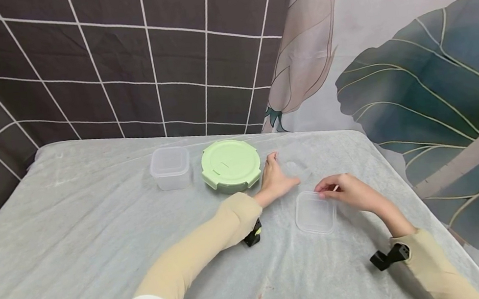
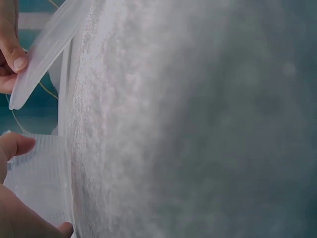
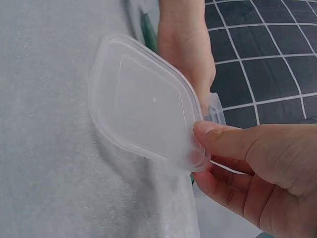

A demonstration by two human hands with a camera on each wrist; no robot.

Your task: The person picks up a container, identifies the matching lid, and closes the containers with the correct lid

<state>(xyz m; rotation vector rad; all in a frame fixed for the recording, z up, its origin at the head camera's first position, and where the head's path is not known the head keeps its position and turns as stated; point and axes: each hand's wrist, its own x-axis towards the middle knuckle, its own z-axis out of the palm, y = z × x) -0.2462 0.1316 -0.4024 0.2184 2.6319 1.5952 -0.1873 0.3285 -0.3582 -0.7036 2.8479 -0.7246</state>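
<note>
My right hand (image 1: 347,191) pinches a corner of a clear square plastic lid (image 1: 315,216) between thumb and fingers. In the right wrist view the lid (image 3: 148,101) is tilted, close over the tablecloth. To the left, my left hand (image 1: 275,179) grips a clear plastic container (image 1: 295,164), thumb on the near side and fingers on the far side. Ribbed walls of this container (image 2: 39,173) show in the left wrist view, standing on the cloth. The lid and the container are apart.
A round container with a green clip-on lid (image 1: 230,163) stands just left of my left hand. Farther left is a clear square container with its lid on (image 1: 170,167). Grey cloth (image 1: 112,243) covers the table, and a dark grid-patterned curtain (image 1: 123,59) hangs behind it.
</note>
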